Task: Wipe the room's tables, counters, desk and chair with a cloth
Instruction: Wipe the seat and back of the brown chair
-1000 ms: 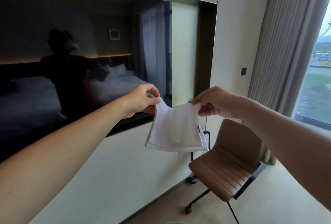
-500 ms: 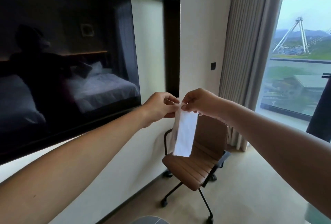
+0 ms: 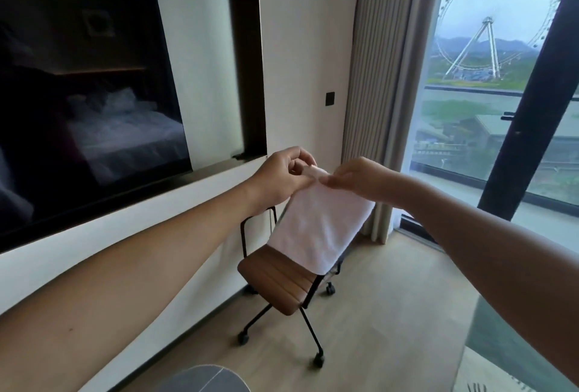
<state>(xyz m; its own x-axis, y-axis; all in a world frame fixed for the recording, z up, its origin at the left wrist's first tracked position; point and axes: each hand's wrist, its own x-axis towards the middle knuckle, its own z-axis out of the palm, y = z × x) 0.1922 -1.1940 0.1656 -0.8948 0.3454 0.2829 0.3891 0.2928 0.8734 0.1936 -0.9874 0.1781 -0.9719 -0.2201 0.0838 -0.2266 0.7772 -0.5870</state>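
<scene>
Cloth [image 3: 319,228] now hangs as a wider folded panel than half a second ago, directly above the chair [image 3: 282,282] seat. My left hand [image 3: 282,175] and right hand [image 3: 354,177] pinch its top edge together. Refold looks done; chair wipe next.

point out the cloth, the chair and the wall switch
cloth [image 3: 322,228], head view, middle of the hanging white fabric
chair [image 3: 275,282], head view, brown seat
wall switch [image 3: 330,98], head view, centre of the dark plate
</scene>
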